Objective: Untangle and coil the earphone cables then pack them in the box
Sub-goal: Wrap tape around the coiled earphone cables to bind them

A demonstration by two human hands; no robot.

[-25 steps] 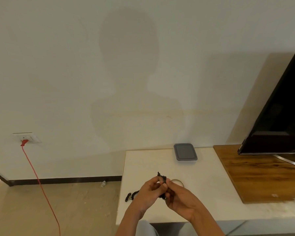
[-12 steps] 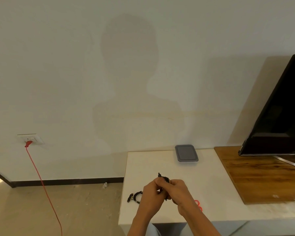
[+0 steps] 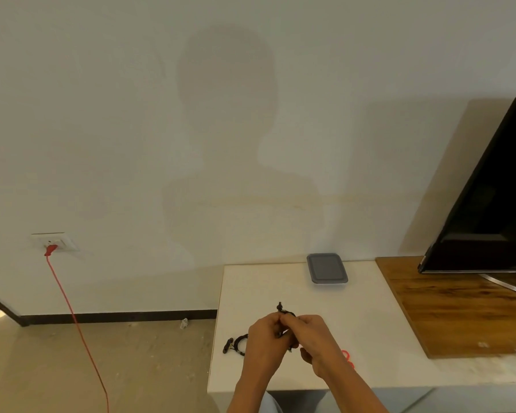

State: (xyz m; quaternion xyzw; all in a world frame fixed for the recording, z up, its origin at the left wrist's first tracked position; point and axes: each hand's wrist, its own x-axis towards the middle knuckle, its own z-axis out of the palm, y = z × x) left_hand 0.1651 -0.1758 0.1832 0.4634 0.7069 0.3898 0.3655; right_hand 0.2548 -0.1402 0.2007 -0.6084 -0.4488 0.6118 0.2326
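While both hands meet low over a white table (image 3: 259, 287), they work a small bundle of black earphone cable (image 3: 281, 309) between them. The left hand (image 3: 262, 333) and right hand (image 3: 312, 335) each have fingers curled in, pinching the bundle, with one end poking up above the knuckles. A second black earphone (image 3: 236, 344) lies on the table just left of the left hand, looped but loose. A grey box (image 3: 326, 268) sits well apart at the back of the table, its lid on. Judging by this, coiling is under way and packing has not begun for these two; what the box already contains cannot be seen. Behind the right wrist something red (image 3: 348, 357) peeks out, mostly hidden, perhaps another cable. Fingers cover the held bundle, so whether it is neat or knotted is unclear
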